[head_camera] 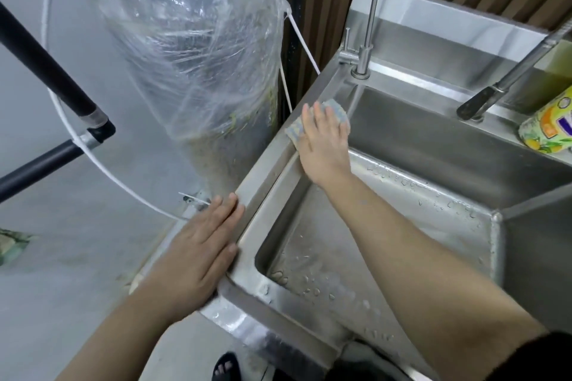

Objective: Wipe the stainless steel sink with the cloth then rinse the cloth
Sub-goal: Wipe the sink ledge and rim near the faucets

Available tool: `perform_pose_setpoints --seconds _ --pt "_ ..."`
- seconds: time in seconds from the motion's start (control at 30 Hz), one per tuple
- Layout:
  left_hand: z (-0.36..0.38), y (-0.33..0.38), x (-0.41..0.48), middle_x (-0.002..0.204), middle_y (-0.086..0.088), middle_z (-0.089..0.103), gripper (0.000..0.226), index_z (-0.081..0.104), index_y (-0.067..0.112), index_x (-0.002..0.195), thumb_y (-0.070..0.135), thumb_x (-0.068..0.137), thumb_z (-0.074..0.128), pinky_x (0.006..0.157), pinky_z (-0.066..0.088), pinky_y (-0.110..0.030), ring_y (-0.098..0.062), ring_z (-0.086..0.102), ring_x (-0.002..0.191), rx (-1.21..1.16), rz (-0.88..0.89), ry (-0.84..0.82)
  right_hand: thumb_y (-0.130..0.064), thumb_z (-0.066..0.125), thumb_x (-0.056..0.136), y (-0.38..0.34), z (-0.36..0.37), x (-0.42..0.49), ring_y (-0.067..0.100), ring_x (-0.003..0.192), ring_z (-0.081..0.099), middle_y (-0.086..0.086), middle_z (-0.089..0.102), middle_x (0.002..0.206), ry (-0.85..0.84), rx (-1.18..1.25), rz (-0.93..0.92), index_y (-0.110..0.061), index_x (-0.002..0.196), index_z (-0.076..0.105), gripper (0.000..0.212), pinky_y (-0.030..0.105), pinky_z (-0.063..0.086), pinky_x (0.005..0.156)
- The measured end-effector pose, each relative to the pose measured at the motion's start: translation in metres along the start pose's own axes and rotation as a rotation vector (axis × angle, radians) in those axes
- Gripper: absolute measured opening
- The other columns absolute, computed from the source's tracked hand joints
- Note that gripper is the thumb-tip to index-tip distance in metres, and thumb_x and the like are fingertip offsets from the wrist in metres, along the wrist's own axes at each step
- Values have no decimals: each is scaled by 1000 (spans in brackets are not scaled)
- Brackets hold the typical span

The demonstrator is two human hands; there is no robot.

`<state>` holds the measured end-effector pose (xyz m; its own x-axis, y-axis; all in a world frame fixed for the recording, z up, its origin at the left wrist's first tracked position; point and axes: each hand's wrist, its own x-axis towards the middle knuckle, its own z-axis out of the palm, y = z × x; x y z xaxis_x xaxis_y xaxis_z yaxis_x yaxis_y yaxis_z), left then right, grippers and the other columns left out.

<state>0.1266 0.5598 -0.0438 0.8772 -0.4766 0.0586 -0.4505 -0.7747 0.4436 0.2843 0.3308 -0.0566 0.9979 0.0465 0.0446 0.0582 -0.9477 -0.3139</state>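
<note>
cloth [336, 113] lies flat on the sink's [266, 173] left rim, close to the far left corner, just short of the small tap [362, 52]. the right hand [325, 141] presses down on it, fingers straight and close together, pointing toward that far corner. the cloth shows past the fingertips and out on the hand's left side; most of it is hidden under the palm, so its long axis probably runs across the rim, though i cannot be sure.

the left hand [201, 244] rests flat on the same rim near the near left corner, fingers straight and together, holding nothing, well apart from the cloth. the right hand is plainly the working one.

the rim strip runs from the near left corner to the far left one, so the next stroke likely goes along that line. water drops sit in the basin. wiping looks underway; rinsing is not yet done.
</note>
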Motion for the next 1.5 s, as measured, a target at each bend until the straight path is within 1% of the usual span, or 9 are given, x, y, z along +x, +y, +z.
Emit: perform_pose_setpoints --seconds 0.17,0.37,0.57,0.73,0.9,0.97,1.13,1.37,1.5 --pt "2 -2 -4 155 -2 18 58 18 19 147 50 98 13 114 6 -29 -12 7 143 48 17 -19 -38 8 95 -35 9 -88 18 145 -6 -2 -1 159 -47 26 -274 -25 149 5 56 35 -14 112" --pt "5 -1 -3 154 5 10 64 14 23 144 59 93 5 114 -4 -19 -3 -2 141 -5 20 5 -33 19 101 -24 -2 -25 18 145 -4 -1 -1 159 -58 -18 58 -24 150 5 51 44 -3 117" --pt "-4 -2 -30 153 9 13 59 20 25 145 54 94 13 114 1 -19 -3 3 142 -94 3 20 -40 7 97 -59 11 -100 19 146 -5 -4 4 159 -80 4 -267 -25 149 13 55 41 -8 115" --pt "-3 -12 -62 156 6 14 53 20 23 147 42 98 20 114 7 -35 -10 2 144 30 -12 3 -36 17 101 -54 3 -43 18 145 -8 -5 1 159 -129 -54 -31 -28 149 9 49 41 -5 116" --pt "0 -13 -65 157 7 13 53 18 24 148 41 98 20 114 4 -33 -10 1 144 37 -28 -9 -46 4 92 -85 14 -128 20 146 -2 -4 9 159 -73 19 -276 -27 148 19 61 40 -5 115" --pt "0 -14 -65 156 7 12 53 18 24 148 41 97 20 114 4 -33 -10 0 144 47 -26 -14 -46 11 96 -77 11 -126 19 146 -2 -5 9 158 -99 -3 -311 -29 148 20 55 39 -4 115" --pt "-1 -12 -64 156 13 7 53 13 30 147 45 96 16 114 0 -30 -5 -7 143 42 -48 -10 -38 19 101 -61 4 -62 19 145 -7 -6 0 159 -140 -20 -2 -33 148 11 48 41 -7 114" --pt "-11 -18 -85 156 11 8 54 15 27 147 44 96 13 114 -7 -27 -4 -8 142 60 -83 -6 -45 17 96 -81 9 -163 20 145 -8 -5 2 159 -195 -48 -385 -29 149 11 56 40 -8 114" --pt "-9 -18 -94 156 15 6 53 12 30 148 44 96 9 114 -9 -28 -7 -8 143 89 -90 -22 -38 19 101 -82 -1 -123 17 144 -15 -8 -5 159 -255 -55 -231 -32 149 5 50 42 -9 116"
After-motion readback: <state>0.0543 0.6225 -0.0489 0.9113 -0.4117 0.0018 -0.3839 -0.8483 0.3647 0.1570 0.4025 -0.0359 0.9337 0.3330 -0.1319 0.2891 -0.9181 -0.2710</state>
